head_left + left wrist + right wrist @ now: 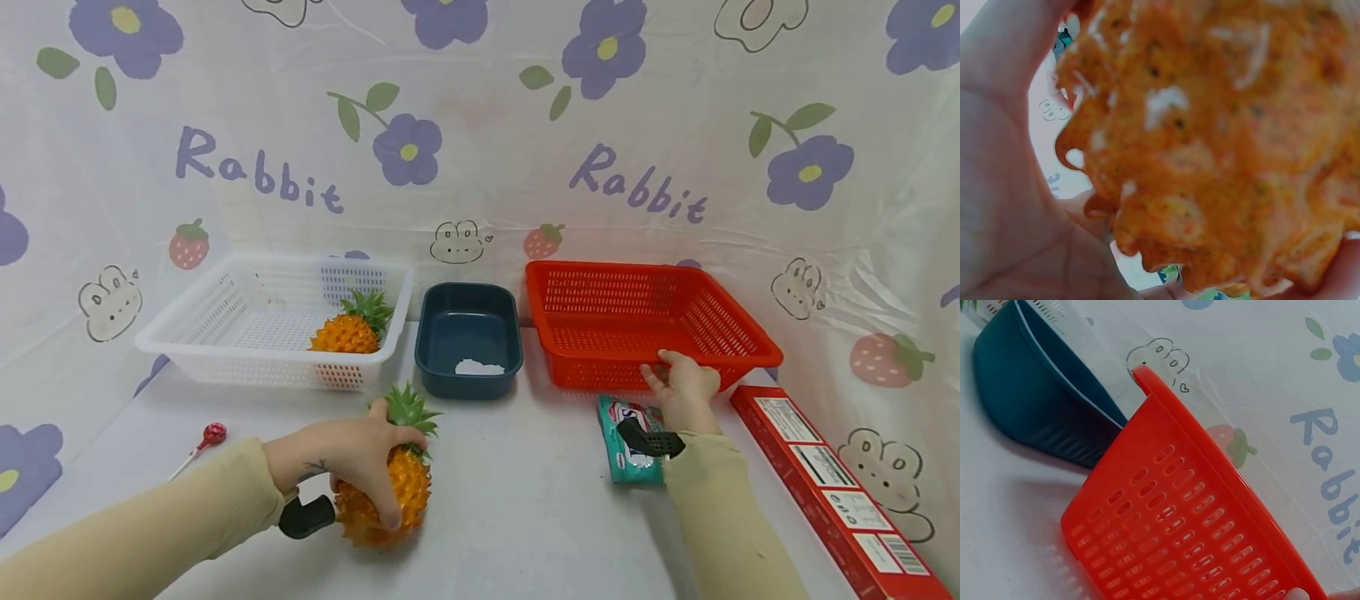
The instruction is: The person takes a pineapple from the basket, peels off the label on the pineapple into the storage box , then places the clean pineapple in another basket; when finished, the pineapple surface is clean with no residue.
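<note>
My left hand point(367, 462) grips an orange toy-like pineapple point(411, 492) with a green leafy crown, fingers and thumb spread round its side. In the left wrist view the bumpy pineapple point(1210, 150) fills most of the picture, against the palm. On the right, my right hand point(686, 387) pinches the near rim of a red perforated basket point(600, 371). Only fingertips show at that rim in the right wrist view, at the lower right of the basket point(1166, 500). Just below this hand lies a teal packet point(618, 450), partly covered by the wrist strap.
A white basket point(247, 367) at the back left holds another pineapple point(345, 333). Between the baskets stands a dark blue tub point(468, 385) with something white point(480, 367) inside. A red lollipop point(213, 433) lies at left, a long red box point(832, 492) at right.
</note>
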